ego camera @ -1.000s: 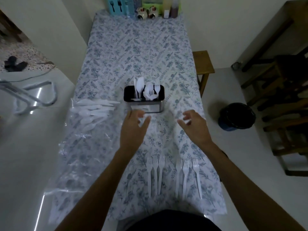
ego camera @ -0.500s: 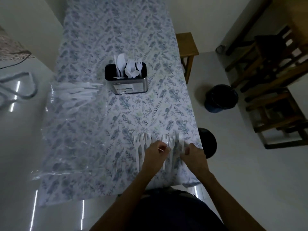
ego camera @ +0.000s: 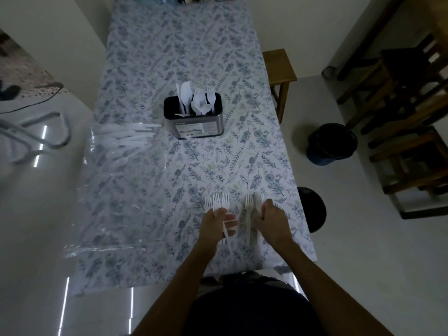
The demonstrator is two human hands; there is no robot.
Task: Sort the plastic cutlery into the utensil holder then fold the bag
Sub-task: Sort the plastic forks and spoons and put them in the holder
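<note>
A dim room; a long table under a blue floral-print tablecloth point(ego camera: 184, 57). Near the table's near edge lie two groups of white plastic forks point(ego camera: 249, 209). The left hand point(ego camera: 218, 225) curls over one group, pinching handles; the right hand point(ego camera: 272, 220) closes on the other. Forks judged light, stiff, slippery, best taken mid-handle. The black-and-steel utensil holder point(ego camera: 194, 117) stands mid-table, with the clear plastic bag point(ego camera: 116, 190) along the left edge.

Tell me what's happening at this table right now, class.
A person is sorting white plastic cutlery. The left hand is gathering three forks near the table's front edge, while the right hand reaches onto the other forks beside them. The holder further back already has some knives, spoons and a fork. More cutlery lies on the clear bag, which is not yet folded.
</note>
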